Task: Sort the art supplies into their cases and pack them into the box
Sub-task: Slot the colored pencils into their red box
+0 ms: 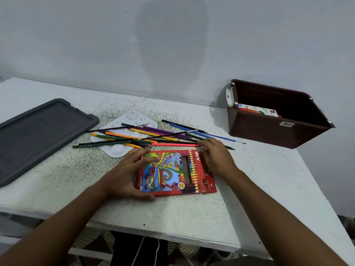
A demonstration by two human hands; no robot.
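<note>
A red colour-pencil case [172, 173] lies flat on the white table [192, 212]. My left hand [128, 173] grips its left edge, thumb under the near corner. My right hand [217, 156] rests at the case's far right corner, its fingers pinching the end of a pink pencil [172, 144]. Behind the case several loose coloured pencils [134, 138] and thin paintbrushes [192, 129] lie scattered across a white paint palette [123, 148]. A dark brown box [276, 131] stands open at the back right with a printed packet [257, 110] inside.
A dark grey lid [38, 137] lies flat at the left of the table. The wall rises right behind the table. The table's near edge runs just below my forearms, with my legs and a patterned floor beneath.
</note>
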